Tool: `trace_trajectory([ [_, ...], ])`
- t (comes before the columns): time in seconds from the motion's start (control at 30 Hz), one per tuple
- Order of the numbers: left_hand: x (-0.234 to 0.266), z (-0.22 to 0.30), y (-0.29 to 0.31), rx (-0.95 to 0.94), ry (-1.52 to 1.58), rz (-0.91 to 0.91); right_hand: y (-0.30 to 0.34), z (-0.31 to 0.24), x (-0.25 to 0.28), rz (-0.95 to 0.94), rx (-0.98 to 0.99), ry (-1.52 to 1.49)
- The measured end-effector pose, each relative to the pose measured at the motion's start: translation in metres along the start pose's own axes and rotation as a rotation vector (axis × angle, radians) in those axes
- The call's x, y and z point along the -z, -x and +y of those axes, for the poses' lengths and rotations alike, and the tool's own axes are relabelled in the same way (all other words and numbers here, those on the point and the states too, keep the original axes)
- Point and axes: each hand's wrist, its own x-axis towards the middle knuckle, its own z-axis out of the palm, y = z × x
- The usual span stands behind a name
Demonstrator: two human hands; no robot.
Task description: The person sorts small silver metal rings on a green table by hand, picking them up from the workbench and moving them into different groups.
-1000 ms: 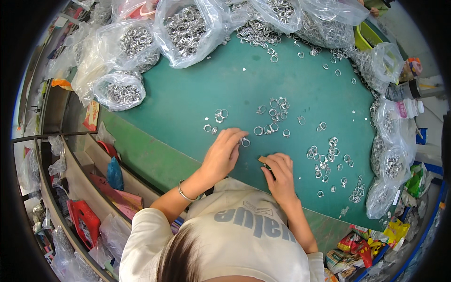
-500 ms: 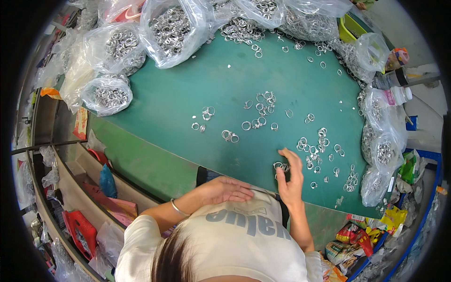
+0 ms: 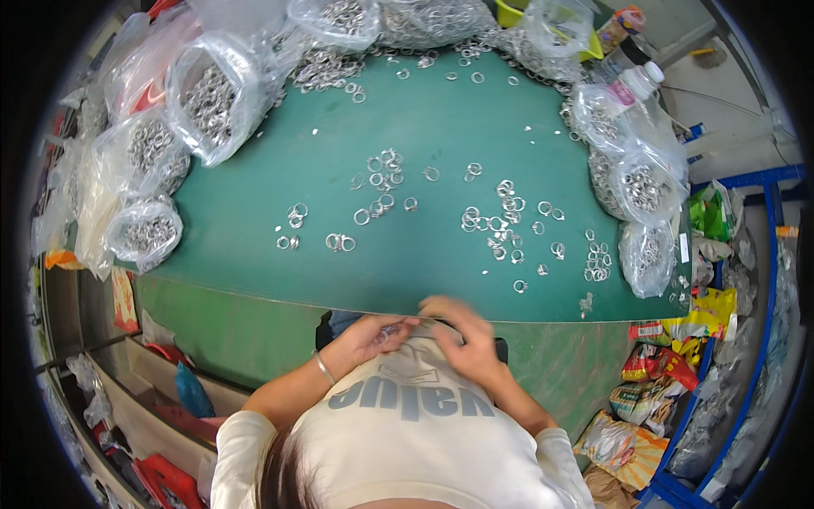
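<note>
My left hand (image 3: 371,338) is curled palm-up at the table's near edge, close against my shirt. Some small silver rings (image 3: 388,332) show between its fingers. Right beside it, my right hand (image 3: 465,339) reaches over the edge with bent fingers. Motion smears those fingers, and whether anything is in them cannot be made out. Loose silver rings lie in groups on the green table (image 3: 322,170): a cluster (image 3: 386,174) in the middle, a larger one (image 3: 500,222) right of it, a pair (image 3: 341,243) nearer, and a tight group (image 3: 598,263) at the right.
Clear plastic bags full of rings line the table's far and side edges, among them a large open bag (image 3: 212,106) and a small one (image 3: 146,233) at left. A white bottle (image 3: 636,83) stands at the far right. Shelving with colourful packets (image 3: 712,314) stands right.
My right hand has moved left from the table to beside my left hand. The rings it was touching are gone from that spot. My left hand has curled, and the view has turned.
</note>
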Motion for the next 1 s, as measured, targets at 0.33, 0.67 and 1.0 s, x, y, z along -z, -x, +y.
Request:
trace_trajectory([
  [0.33,-0.086,0.031,0.009,-0.737,-1.14,0.122,-0.013,0.022,0.077,0.572,-0.179,0.829],
  [0.67,-0.154,0.102,-0.095,-1.048,-1.937,0.395,-0.049,0.031,0.12,0.563,-0.17,0.615],
  [1.0,-0.147,0.103,-0.082,-0.95,-1.932,0.328,-0.087,0.03,0.113,0.468,-0.057,0.522],
])
